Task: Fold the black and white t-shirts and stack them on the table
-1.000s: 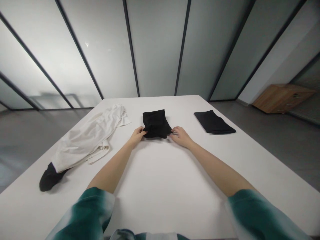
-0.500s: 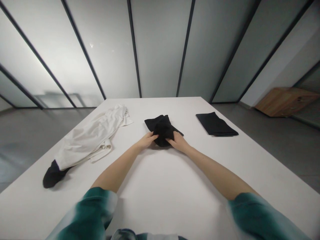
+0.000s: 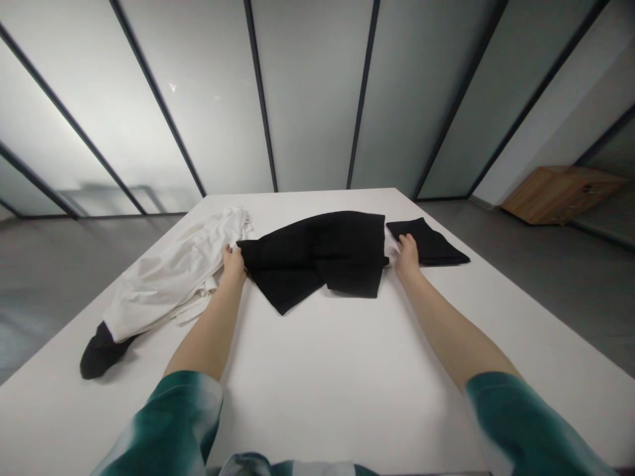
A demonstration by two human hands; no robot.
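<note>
The black cloth [image 3: 317, 258] lies spread flat on the white table [image 3: 327, 377], near the middle of its far half, with one pointed corner toward me. On my feed, the left hand [image 3: 233, 264] sits at the cloth's left corner, its fingers narrowed and touching that edge. The right hand [image 3: 407, 258] is at the opposite edge, just beside or touching it, with its fingers close together and pointing away from me. From this angle I cannot tell whether either hand is actually pinching the fabric.

Just past the right hand lies the folded black piece [image 3: 426, 242], very close to the spread cloth. Left of the left hand is the rumpled white garment [image 3: 173, 277], almost touching that hand, with a black lump [image 3: 102, 354] at its near end. Green-and-white sleeves [image 3: 163, 423] cover both forearms near the bottom of my view. Beyond the table I see a frosted glass wall [image 3: 312, 92], and off to the right a wooden cabinet [image 3: 563, 195] on the gray floor [image 3: 570, 297].
</note>
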